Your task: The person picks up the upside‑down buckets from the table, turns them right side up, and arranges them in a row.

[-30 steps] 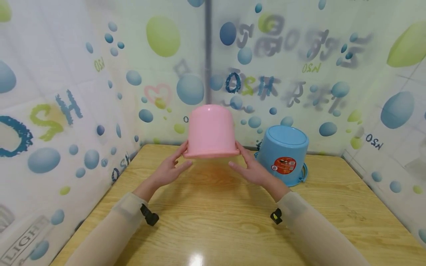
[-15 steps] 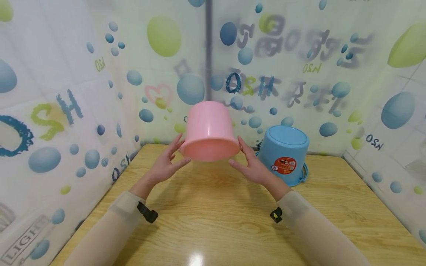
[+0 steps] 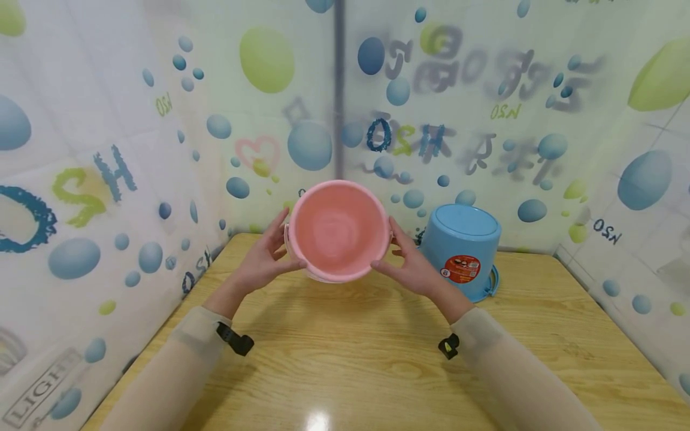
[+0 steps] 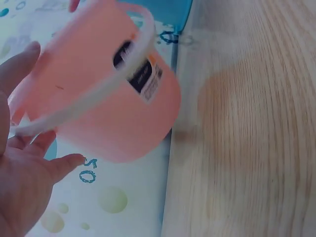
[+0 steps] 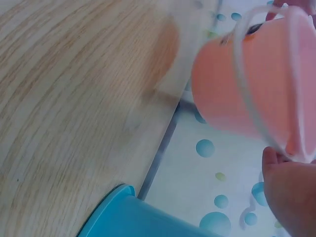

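One pink bucket, mouth toward me | my left grip and right grip clamped on its rim | blue bucket upturned near desk far edge

Tilted pink bucket in midair

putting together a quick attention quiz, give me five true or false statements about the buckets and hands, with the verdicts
1. The left hand and the right hand both hold the pink bucket. True.
2. The blue bucket bears a red label. True.
3. The blue bucket stands with its base down. False: it is upside down on the table.
4. The head view looks into the pink bucket. True.
5. The blue bucket is nearer the left hand. False: it is nearer the right hand.
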The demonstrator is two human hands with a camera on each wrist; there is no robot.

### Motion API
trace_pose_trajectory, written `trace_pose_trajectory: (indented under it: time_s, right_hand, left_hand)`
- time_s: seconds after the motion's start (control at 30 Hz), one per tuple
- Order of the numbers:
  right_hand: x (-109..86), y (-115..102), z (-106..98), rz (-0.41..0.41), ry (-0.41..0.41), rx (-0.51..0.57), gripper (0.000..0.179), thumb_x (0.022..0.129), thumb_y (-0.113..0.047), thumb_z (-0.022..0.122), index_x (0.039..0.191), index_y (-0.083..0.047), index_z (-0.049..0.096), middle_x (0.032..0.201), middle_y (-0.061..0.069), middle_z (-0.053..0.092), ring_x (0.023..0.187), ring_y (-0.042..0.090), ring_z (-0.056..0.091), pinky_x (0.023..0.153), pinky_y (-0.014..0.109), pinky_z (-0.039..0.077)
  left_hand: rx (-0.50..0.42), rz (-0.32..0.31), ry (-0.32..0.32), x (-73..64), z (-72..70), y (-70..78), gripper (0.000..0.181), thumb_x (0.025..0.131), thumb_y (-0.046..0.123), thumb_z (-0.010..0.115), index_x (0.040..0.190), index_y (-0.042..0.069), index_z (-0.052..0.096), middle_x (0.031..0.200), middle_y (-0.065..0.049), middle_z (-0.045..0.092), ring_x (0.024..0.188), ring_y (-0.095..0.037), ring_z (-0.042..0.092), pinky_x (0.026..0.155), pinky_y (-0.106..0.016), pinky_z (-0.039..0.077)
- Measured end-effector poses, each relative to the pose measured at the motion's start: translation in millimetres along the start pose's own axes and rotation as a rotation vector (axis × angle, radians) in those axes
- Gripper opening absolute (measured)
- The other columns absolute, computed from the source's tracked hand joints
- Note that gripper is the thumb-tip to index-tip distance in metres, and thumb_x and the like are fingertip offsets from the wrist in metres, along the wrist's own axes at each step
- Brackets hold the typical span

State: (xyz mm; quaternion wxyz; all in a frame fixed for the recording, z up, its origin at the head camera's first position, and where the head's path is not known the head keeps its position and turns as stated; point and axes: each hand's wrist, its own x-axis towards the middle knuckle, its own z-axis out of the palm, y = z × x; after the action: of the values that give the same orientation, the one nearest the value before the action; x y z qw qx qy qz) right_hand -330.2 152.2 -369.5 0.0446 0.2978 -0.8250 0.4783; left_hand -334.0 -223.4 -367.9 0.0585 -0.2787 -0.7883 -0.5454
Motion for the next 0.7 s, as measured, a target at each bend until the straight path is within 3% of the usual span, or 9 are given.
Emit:
trace_pose_trajectory:
  time_s: [0.17, 0.27, 0.47, 0.6, 0.7]
  right_hand:
    - [0.9, 2.4, -2.3, -0.006, -0.013, -0.01, 0.118, 0.095, -0.025, 0.09, 0.179, -0.026, 0.008, 0.181, 0.01, 0.026, 0.155, 0.04, 0.043, 0.122, 0.069, 0.043]
    - [1.8, 3.5, -2.9, -0.021, -0.014, -0.027, 0.121, 0.093, -0.024, 0.092, 0.179, -0.023, 0.008, 0.175, 0.013, 0.036, 0.152, 0.04, 0.046, 0.119, 0.069, 0.045]
    - [3.8, 2.6, -2.8, 0.011, 0.008, -0.03, 0.116, 0.094, -0.024, 0.091, 0.179, -0.019, 0.013, 0.166, 0.018, 0.042, 0.148, 0.039, 0.044, 0.117, 0.068, 0.046]
    - [5.4, 2.0, -3.1, 0.046, 0.017, -0.031, 0.11, 0.095, -0.034, 0.089, 0.178, -0.019, 0.018, 0.165, 0.018, 0.039, 0.147, 0.038, 0.044, 0.114, 0.065, 0.048]
    - [5.8, 0.0, -4.1, 0.079, 0.023, -0.018, 0.107, 0.095, -0.04, 0.088, 0.177, -0.019, 0.022, 0.169, 0.017, 0.037, 0.147, 0.038, 0.049, 0.112, 0.056, 0.049]
  left_hand:
    - [0.036, 0.074, -0.035, 1.5, -2.0, -0.3, 0.116, 0.094, 0.005, 0.087, 0.178, 0.035, 0.013, 0.185, -0.001, 0.021, 0.167, -0.042, 0.03, 0.13, -0.07, 0.032]
    - [0.074, 0.082, -0.021, 1.5, -2.2, -0.1, 0.115, 0.094, 0.007, 0.087, 0.178, 0.035, 0.014, 0.184, -0.001, 0.023, 0.165, -0.043, 0.034, 0.129, -0.069, 0.035]
    - [0.08, 0.025, 0.009, 1.6, -2.3, 1.2, 0.108, 0.097, 0.016, 0.087, 0.176, 0.04, 0.018, 0.183, 0.004, 0.026, 0.165, -0.037, 0.035, 0.129, -0.07, 0.036]
    - [0.007, -0.021, 0.008, 1.7, -2.8, 1.1, 0.104, 0.1, 0.016, 0.084, 0.177, 0.036, 0.018, 0.183, 0.006, 0.027, 0.168, -0.033, 0.03, 0.127, -0.069, 0.037]
    - [-0.047, -0.053, 0.011, 1.9, -2.4, 0.3, 0.1, 0.102, 0.017, 0.081, 0.178, 0.031, 0.017, 0.182, 0.005, 0.029, 0.168, -0.034, 0.032, 0.124, -0.062, 0.044]
